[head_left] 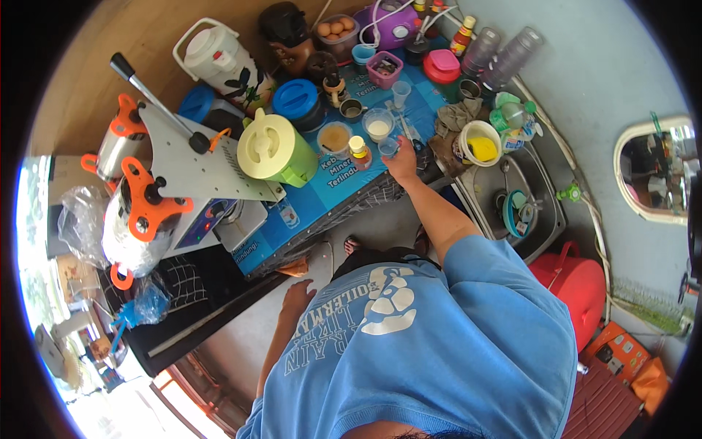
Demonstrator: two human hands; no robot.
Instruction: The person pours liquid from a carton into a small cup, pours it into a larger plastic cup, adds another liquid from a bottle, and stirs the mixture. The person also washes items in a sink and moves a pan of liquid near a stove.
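Note:
My right hand [401,161] reaches to the front edge of the blue-covered table [314,212], its fingers closed on a small clear plastic cup [387,148]. Just behind that cup is a clear cup with white contents [378,126]. To its left stand a small bottle with a yellow cap [358,148] and a round container of tan contents [334,139]. My left hand [297,295] hangs low beside my body, away from the table, with nothing in it and its fingers apart.
Left of the cups stands a pale green pitcher [272,150], near a cup-sealing machine [190,154] with a long lever. A metal sink [537,219] holding dishes is on the right, with a white tub [480,143] at its edge. Stacked clear cups [512,58] lean against the wall.

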